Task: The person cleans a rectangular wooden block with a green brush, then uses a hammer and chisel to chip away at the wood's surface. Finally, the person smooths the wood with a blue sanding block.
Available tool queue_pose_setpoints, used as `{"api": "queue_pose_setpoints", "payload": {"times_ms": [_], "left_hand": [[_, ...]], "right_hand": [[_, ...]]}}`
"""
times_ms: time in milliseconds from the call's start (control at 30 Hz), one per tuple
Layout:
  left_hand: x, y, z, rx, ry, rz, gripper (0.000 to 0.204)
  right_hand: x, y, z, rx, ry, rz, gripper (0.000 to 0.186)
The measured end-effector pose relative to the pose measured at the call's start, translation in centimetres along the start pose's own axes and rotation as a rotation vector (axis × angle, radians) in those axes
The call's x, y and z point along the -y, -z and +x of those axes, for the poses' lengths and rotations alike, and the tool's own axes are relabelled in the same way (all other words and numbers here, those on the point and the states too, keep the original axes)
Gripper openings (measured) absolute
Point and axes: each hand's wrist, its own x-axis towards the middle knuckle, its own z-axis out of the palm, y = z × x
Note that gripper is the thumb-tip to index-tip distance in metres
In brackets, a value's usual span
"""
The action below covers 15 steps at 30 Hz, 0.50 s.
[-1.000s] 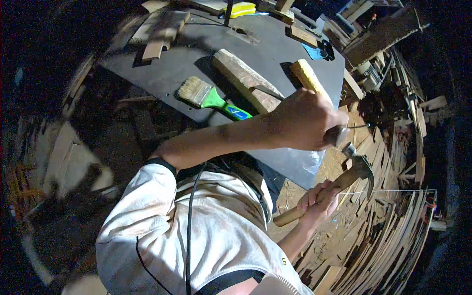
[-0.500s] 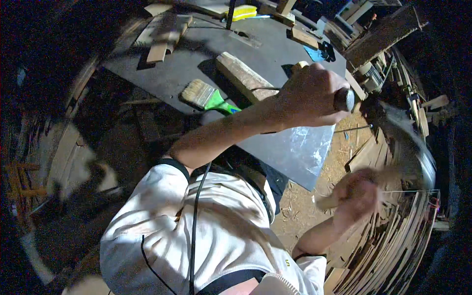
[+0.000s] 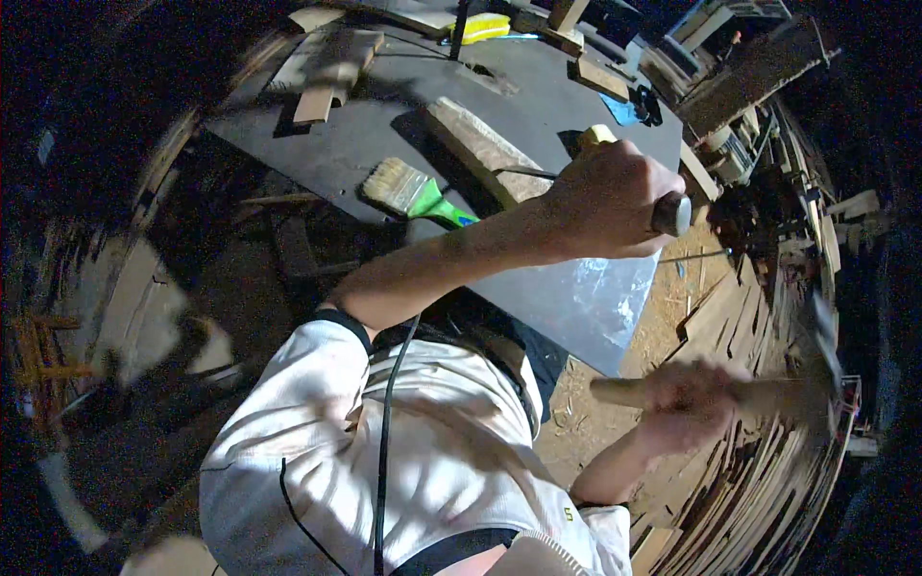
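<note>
My left hand (image 3: pixel 615 197) is closed in a fist over the metal table, gripping a chisel-like tool. Its steel-capped end (image 3: pixel 672 213) sticks out on the right of the fist, and a thin dark shaft (image 3: pixel 523 173) comes out on the left, over a rough wooden block (image 3: pixel 475 139). Off the table's right corner, my right hand (image 3: pixel 691 398) is wrapped round the pale wooden handle (image 3: pixel 619 392) of a hammer. The hammer's head (image 3: pixel 823 326) is smeared by motion, so its exact shape is unclear. A small yellow piece (image 3: pixel 597 134) shows just behind my left fist.
A green-handled paintbrush (image 3: pixel 418 195) lies on the grey tabletop (image 3: pixel 384 125), left of the block. Wood offcuts (image 3: pixel 315 104), a yellow object (image 3: pixel 480 29) and a blue item (image 3: pixel 622 110) lie farther back. Stacked wood strips (image 3: pixel 768 470) stand at the lower right.
My right hand has dropped slightly with the hammer, and the handle now points sideways. The blurred head has swung lower. My left hand stays almost in place over the block.
</note>
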Motion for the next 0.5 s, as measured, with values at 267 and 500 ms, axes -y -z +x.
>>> {"api": "queue_pose_setpoints", "payload": {"times_ms": [267, 500], "left_hand": [[0.7, 0.2, -0.4, -0.031, -0.013, -0.013, 0.017], [2.2, 0.0, -1.2, 0.155, 0.02, 0.07, 0.029]], "right_hand": [[-0.4, 0.2, 0.2, 0.187, -0.083, 0.082, 0.034], [-3.0, -2.4, -1.9, -0.095, -0.067, 0.132, 0.039]]}}
